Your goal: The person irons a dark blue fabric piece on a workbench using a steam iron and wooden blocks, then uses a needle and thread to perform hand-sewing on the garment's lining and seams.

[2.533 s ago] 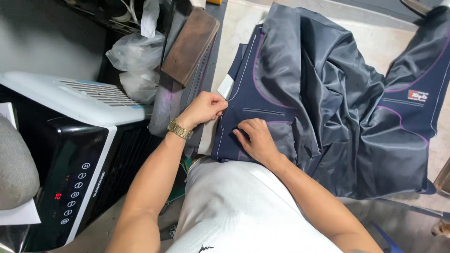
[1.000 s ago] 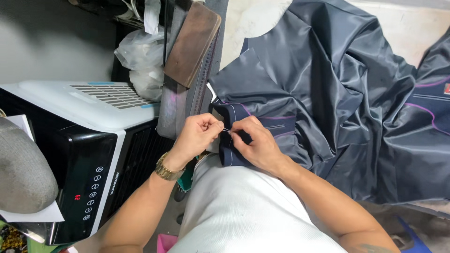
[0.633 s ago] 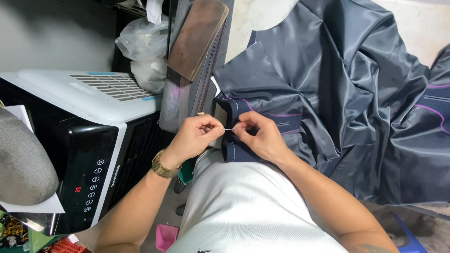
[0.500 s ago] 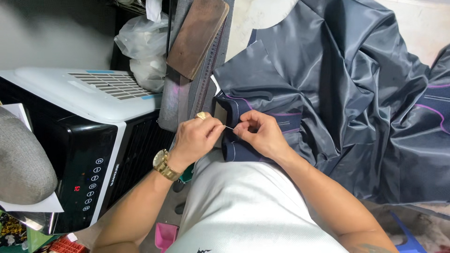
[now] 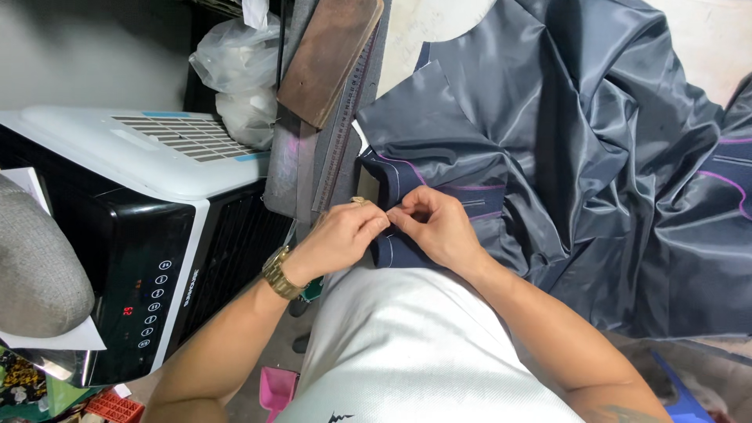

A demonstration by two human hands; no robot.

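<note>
Both hands are pinched together right at the near edge of the worktop (image 5: 407,47). The left hand (image 5: 338,235) and right hand (image 5: 440,231) each have a tight fingertip grip on the navy edge of the grey jacket (image 5: 595,172), fingers nearly touching; can't tell if there's a needle in there, too small. The jacket is spread lining-up across most of the worktop, all bunched folds. A brown wooden block (image 5: 329,55) leans over a long ruler (image 5: 345,133) just left of it. Further left stands a black-and-white air cooler (image 5: 149,219), with plastic bags (image 5: 239,78) stuffed behind.
</note>
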